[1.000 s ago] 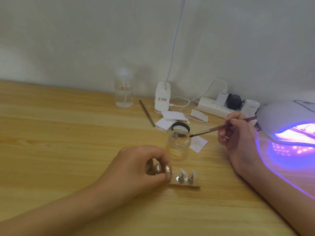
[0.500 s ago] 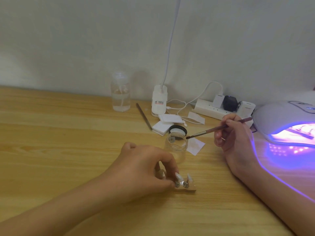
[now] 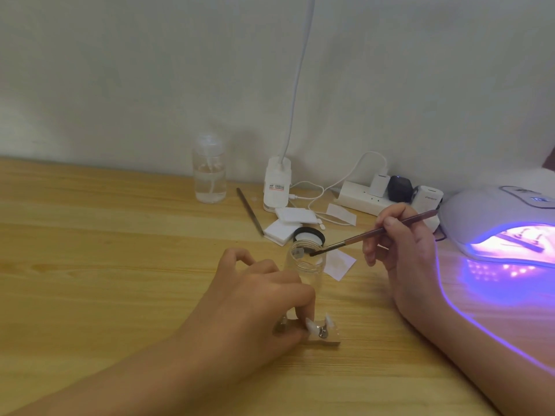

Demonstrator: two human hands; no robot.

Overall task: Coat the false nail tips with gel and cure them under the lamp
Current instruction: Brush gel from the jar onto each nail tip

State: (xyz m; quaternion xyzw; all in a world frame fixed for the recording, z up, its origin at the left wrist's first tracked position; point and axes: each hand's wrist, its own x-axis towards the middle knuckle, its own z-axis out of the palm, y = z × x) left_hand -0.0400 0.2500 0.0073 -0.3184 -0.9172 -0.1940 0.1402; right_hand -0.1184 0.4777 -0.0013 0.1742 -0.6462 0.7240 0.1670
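Note:
A small wooden block (image 3: pixel 329 339) carrying white false nail tips (image 3: pixel 312 325) on metal stands lies on the table near me. My left hand (image 3: pixel 255 298) pinches its left end, covering part of it. My right hand (image 3: pixel 399 244) grips a thin brush (image 3: pixel 372 232) like a pen. The bristle end sits at the mouth of a clear glass jar (image 3: pixel 307 262) just behind the block. At the right edge a white curing lamp (image 3: pixel 492 223) glows purple, with a dark strip visible inside its opening.
The jar's black lid (image 3: pixel 309 235) and white pads (image 3: pixel 285 223) lie behind the jar. A clear liquid bottle (image 3: pixel 209 172), a metal stick (image 3: pixel 250 211), a clip lamp base (image 3: pixel 277 184) and a power strip (image 3: pixel 387 196) with cables line the wall. Paper scraps (image 3: pixel 339 264) lie beside the jar.
My left hand has slid right along the block and now covers more of it. The brush tip has dropped from above the jar to its mouth. The view has tilted slightly.

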